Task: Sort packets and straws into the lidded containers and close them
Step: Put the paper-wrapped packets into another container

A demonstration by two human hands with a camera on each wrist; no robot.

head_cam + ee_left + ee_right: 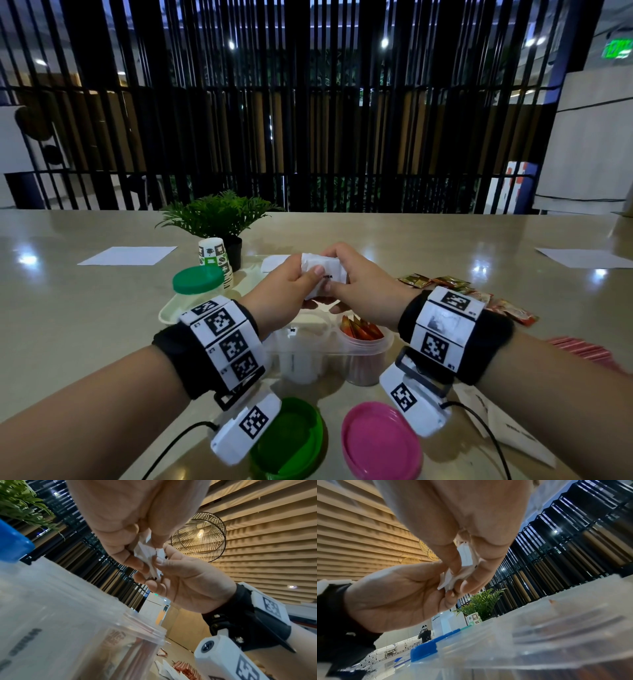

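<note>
White packets (pixel 323 272), a small bunch, pinched between both hands: left hand (pixel 289 291) and right hand (pixel 359 277) fingers curled round them, above clear containers (pixel 329 346) on the counter (pixel 85 308).

The white packets (pixel 323 274) are mostly covered by the left hand (pixel 291 291) and the right hand (pixel 359 284), whose fingers (pixel 317 274) wrap them; the black print is too small to read and their number cannot be told. In the left wrist view the clear container (pixel 68 628) is blurred and cut by the left and bottom edges. The wrist bands hide part of the two clear tubs (pixel 308 353) in the head view. The green lid (pixel 291 442) is partly behind the left wrist camera, and the pink lid (pixel 380 442) is cut by the bottom edge. The red straws (pixel 582 349) at the right are blurred.
</note>
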